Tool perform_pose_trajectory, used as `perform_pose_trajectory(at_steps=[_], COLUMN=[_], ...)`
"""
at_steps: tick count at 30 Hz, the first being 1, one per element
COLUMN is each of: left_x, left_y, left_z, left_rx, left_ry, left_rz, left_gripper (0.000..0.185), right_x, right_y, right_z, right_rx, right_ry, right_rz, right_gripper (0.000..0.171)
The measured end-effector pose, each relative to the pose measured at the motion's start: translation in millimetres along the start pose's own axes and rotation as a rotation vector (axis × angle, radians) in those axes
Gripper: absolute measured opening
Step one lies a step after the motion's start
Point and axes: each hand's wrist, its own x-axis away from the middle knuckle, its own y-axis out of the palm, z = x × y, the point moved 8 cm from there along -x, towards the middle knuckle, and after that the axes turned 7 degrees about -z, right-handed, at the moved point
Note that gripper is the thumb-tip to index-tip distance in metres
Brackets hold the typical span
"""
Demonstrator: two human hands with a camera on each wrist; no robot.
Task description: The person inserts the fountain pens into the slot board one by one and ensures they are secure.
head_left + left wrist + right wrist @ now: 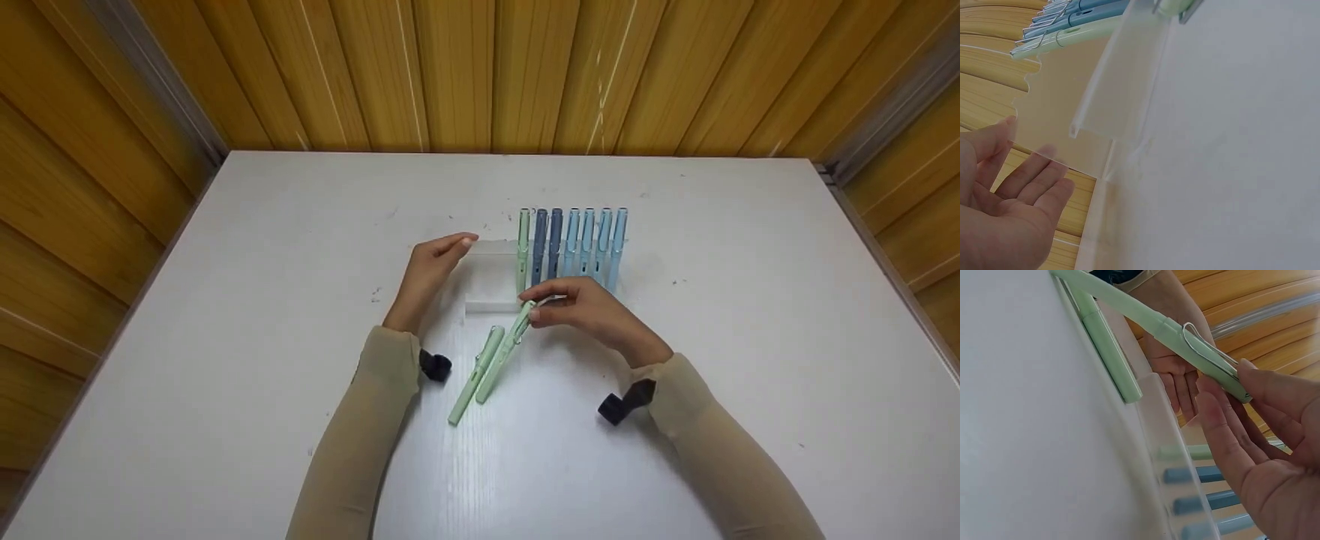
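While seven pens (pixel 571 244) fill the clear holder (pixel 491 279), fingers (pixel 1224 427) pinch another.

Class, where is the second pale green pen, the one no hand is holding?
In the head view, the loose pale green pen lies on the white table, just left of the held green pen, between both wrists.

Pale green pen (pixel 504 354), capped, with a wire clip, its cap end raised and pinched, its lower end on the table. Clear plastic rack (pixel 491 279), frosted, standing on the table with seven pens slotted upright.
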Motion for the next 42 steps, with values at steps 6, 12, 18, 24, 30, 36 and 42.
perform_pose_trajectory(at_steps=[6,12,18,24,30,36,42], left_x=[-0.3,1.6,2.2,2.8,2.5,2.9,3.4], left_y=[0.4,0.7,1.0,0.7,0.9,0.7,0.9], left_z=[-0.1,0.0,0.4,1.2,2.0,2.1,2.6], left_rx=[0.008,0.05,0.059,0.056,0.034,0.031,0.041], left_ry=[-0.006,-0.015,-0.015,-0.009,0.0,-0.001,0.003], left_rz=[-0.005,-0.018,-0.021,-0.015,-0.016,-0.013,-0.004], left_gripper=[0.029,0.028,0.028,0.028,0.029,0.029,0.03], right_x=[0,-1,-1,-1,2,4,6], right_y=[-7,-11,-15,-19,-23,-27,-31], right_z=[-11,-23,-33,-49,-65,-75,-84], right_rx=[0.05,0.09,0.122,0.183,0.249,0.272,0.288], right_ry=[0.011,-0.004,-0.034,-0.095,-0.144,-0.196,-0.259], right_rz=[0.077,0.134,0.171,0.218,0.263,0.304,0.348], right_gripper=[0.046,0.043,0.034,0.032,0.029,0.03,0.028])
